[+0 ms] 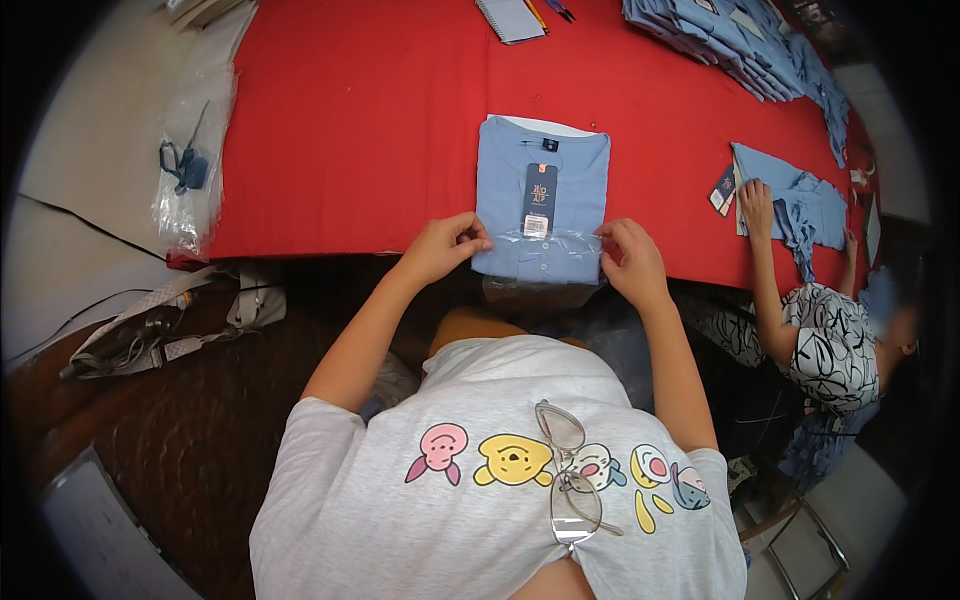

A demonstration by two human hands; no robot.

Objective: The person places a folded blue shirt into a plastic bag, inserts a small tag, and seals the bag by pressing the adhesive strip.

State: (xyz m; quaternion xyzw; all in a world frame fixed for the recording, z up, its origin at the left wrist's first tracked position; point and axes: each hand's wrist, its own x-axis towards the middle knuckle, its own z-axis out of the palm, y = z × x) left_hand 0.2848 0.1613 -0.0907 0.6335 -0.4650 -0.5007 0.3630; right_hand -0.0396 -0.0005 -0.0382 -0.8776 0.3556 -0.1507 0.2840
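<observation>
A folded light blue shirt (pixel 572 190) lies before me at the table's near edge, collar away from me. A white sheet shows behind the collar, and a dark blue hang tag (pixel 539 190) rests on the front. The open edge of a clear plastic bag (pixel 520 246) crosses the shirt's lower part, so the bag covers only its near end. At the left side, my left hand (pixel 445 249) pinches the bag's edge. My right hand (pixel 636 264) grips the bag's edge at the right side, its fingers bent.
A red cloth covers the table (pixel 370 130). Clear plastic bags (pixel 190 215) hang along its left end. A notepad (pixel 512 18) and pens lie at the far side. Blue shirts (pixel 735 45) are stacked far right. A co-worker's hand (pixel 757 208) rests on another blue shirt (pixel 815 205).
</observation>
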